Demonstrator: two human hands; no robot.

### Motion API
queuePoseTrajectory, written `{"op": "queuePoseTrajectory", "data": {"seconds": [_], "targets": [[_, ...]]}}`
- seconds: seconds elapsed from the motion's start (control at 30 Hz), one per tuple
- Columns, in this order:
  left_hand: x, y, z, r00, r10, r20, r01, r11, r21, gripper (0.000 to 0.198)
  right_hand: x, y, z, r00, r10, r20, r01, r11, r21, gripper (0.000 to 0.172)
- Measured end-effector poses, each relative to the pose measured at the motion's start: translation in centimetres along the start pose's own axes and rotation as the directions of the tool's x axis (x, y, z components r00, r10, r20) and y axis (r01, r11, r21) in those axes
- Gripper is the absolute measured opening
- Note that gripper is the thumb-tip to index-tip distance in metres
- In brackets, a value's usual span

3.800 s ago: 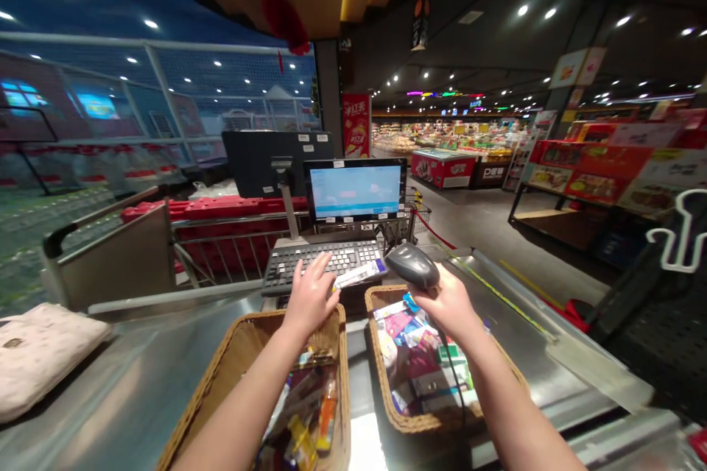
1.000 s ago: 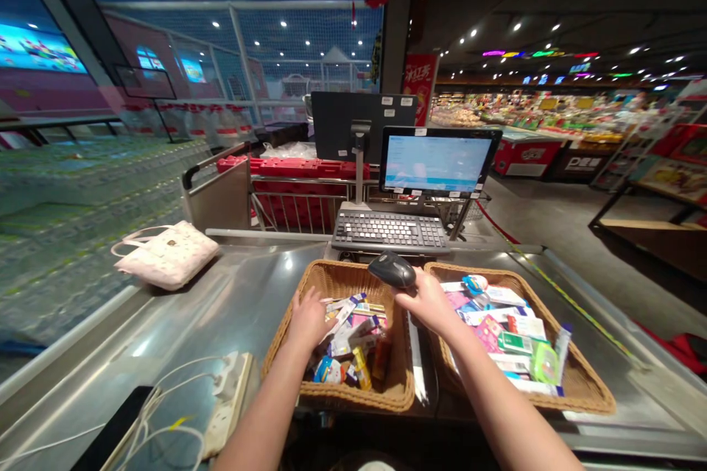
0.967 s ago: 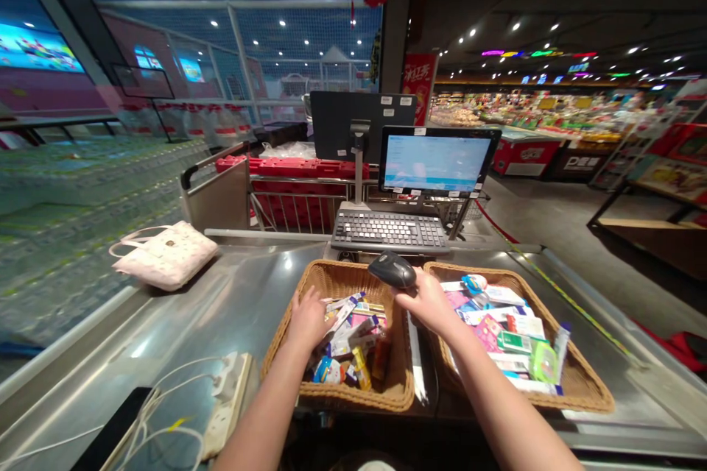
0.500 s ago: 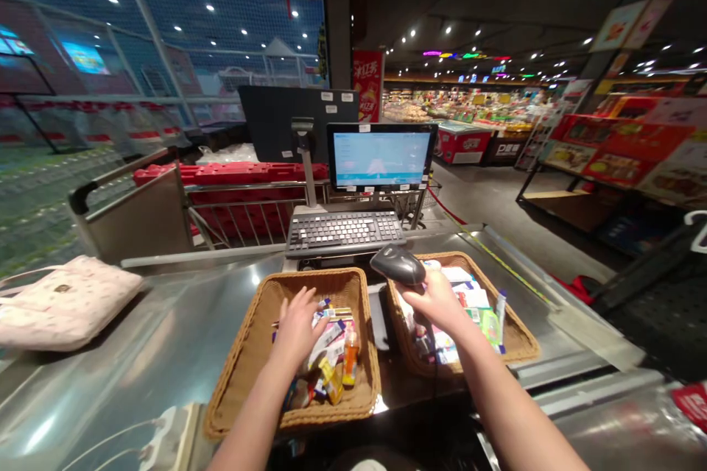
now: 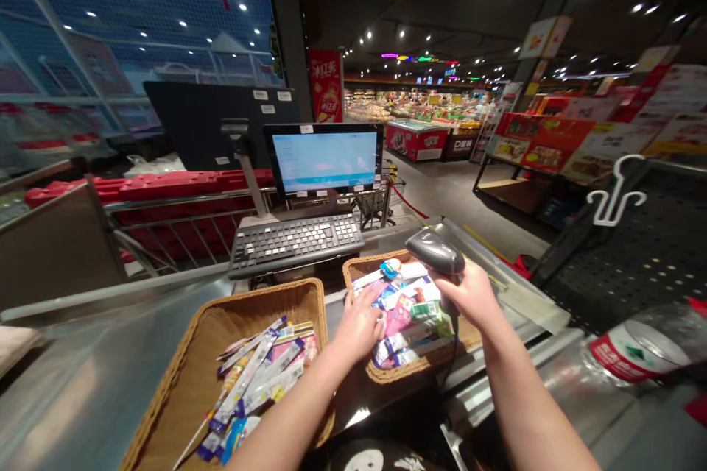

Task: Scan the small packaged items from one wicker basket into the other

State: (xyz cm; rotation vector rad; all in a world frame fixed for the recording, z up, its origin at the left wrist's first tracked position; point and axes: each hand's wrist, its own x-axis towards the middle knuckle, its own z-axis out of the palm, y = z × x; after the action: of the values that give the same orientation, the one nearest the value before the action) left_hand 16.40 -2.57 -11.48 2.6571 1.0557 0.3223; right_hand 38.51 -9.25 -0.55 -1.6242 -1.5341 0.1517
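Note:
My right hand (image 5: 472, 294) is wrapped round a black handheld barcode scanner (image 5: 436, 250), holding it above the back right part of the right wicker basket (image 5: 395, 375). My left hand (image 5: 359, 325) is over the left side of that same basket, fingers apart and reaching down onto small snack packets (image 5: 406, 309). I see no item clearly held in it. To the left stands a second wicker basket (image 5: 191, 324), with long thin wrapped sticks (image 5: 259, 375) and other small packets heaped in its right half. My left forearm hides part of its near right corner.
Behind the baskets are a black keyboard (image 5: 298, 239) and a lit monitor (image 5: 325, 160) on the metal counter (image 5: 104, 338). A large plastic bottle (image 5: 635, 349) lies at the right. A white hanger (image 5: 616, 195) hangs on a black perforated panel (image 5: 663, 257).
My left hand has gone from the left basket to the right one. Long wrapped sticks now lie on the left basket's heap. The scanner stays in my right hand; the view has turned right.

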Motion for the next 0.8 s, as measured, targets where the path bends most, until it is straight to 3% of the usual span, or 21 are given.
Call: {"op": "queuePoseTrajectory", "data": {"seconds": [0.2, 0.43, 0.6, 0.8], "targets": [[5.0, 0.7, 1.1, 0.999, 0.043, -0.014, -0.042, 0.999, 0.014, 0.037, 0.2, 1.8, -1.4, 0.999, 0.04, 0.011, -0.041, 0.997, 0.062, 0.027], [9.6, 1.2, 1.6, 0.97, 0.177, 0.165, -0.183, 0.983, 0.019, 0.03, 0.9, 3.0, -1.9, 1.0, 0.024, 0.016, -0.025, 0.997, 0.07, 0.024], [10.3, 0.9, 2.8, 0.971, 0.2, 0.132, -0.211, 0.974, 0.079, 0.027, 1.1, 3.5, -2.1, 1.0, 0.005, 0.009, -0.005, 0.999, 0.048, 0.024], [8.6, -0.6, 1.7, 0.98, 0.146, 0.139, -0.16, 0.982, 0.102, 0.021, 1.1, 3.8, -2.2, 0.999, 0.037, 0.018, -0.038, 0.997, 0.06, 0.025]]}}
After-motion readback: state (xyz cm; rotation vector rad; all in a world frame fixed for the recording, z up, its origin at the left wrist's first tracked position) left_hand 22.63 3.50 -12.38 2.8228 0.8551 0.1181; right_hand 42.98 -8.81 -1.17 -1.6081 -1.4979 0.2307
